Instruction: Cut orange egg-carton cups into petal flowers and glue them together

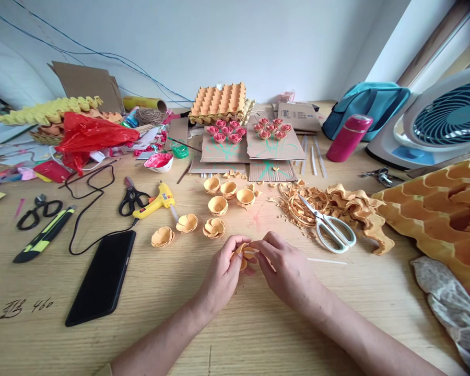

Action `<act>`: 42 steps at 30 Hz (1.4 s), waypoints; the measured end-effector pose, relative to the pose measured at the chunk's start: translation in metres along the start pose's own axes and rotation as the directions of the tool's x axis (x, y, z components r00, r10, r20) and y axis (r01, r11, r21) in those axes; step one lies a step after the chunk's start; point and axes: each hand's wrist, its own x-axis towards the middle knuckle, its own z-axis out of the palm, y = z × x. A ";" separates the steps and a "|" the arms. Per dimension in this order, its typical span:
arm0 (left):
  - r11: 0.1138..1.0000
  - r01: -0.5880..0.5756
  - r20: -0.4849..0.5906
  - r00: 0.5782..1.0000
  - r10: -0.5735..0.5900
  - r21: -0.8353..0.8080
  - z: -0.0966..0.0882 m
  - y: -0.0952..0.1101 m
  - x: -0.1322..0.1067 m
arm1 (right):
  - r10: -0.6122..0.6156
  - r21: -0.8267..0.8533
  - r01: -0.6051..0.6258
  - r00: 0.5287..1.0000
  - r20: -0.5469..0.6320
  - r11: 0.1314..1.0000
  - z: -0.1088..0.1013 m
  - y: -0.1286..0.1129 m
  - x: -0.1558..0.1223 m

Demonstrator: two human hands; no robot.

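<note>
Between both hands is an orange egg-carton flower (243,257), partly covered by fingers. My left hand (227,266) is closed around its left side. My right hand (284,266) pinches a petal at the right edge with thumb and fingertips. Just beyond lie several cut carton cups (218,205) and petalled cups (214,228), some stacked together. A yellow glue gun (159,200) rests on its side left of the cups. White-handled scissors (332,230) lie to the right, their blades on carton scraps (303,206). A thin white glue stick (327,261) is beside my right wrist.
Red-painted carton flowers (227,130) sit on cardboard at the back, before stacked egg trays (219,99). A phone (102,279), a box cutter (45,235) and pliers (40,211) lie left. At right are a large egg tray (434,201), a pink bottle (349,138) and a fan (434,120).
</note>
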 end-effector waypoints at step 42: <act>0.996 -0.041 0.056 0.998 0.037 0.083 -0.006 -0.004 0.003 | -0.277 -0.212 0.248 0.953 -0.122 0.945 -0.004 -0.001 -0.001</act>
